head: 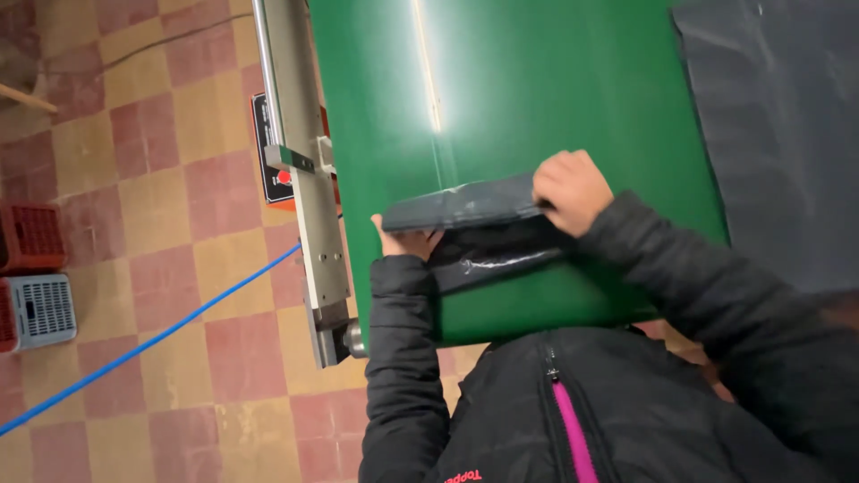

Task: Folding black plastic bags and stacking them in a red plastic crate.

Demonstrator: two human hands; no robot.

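Note:
A flat dark grey plastic package (465, 204) lies across the near end of a green conveyor belt (537, 80). My left hand (404, 240) grips its left end from below, thumb over the edge. At the package's right end, my right hand (571, 190) is curled over the top edge. A glossy black plastic flap (492, 255) hangs below the package towards my chest. Both arms are in black puffy jacket sleeves.
A metal side rail (304, 179) with a roller end runs along the belt's left side. A dark grey sheet (787, 125) lies right of the belt. On the checkered tile floor are a blue cable (152, 335), a red crate (31, 237) and a grey crate (40, 311).

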